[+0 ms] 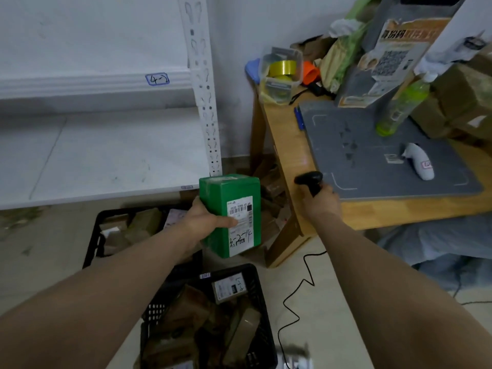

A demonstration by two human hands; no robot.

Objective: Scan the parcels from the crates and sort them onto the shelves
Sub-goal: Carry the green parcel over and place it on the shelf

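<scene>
Here, left hand [205, 219] gripping boxy green parcel [230, 214], right hand [320, 202] gripping black scanner [310, 181]

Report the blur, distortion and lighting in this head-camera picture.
Head view: wide-angle distortion slants and slightly bows the shelf upright; light is dim and flat, without glare; the green parcel in the left hand is sharp, its label legible; the scanner in the right hand is dark and soft; a pale object at the bottom edge is smeared.

A green parcel [223, 198] with a white barcode label [242, 209] is upright by the white shelf's [106, 155] front corner; two black crates [256, 280] of brown parcels [186, 310] sit below that shelf
</scene>
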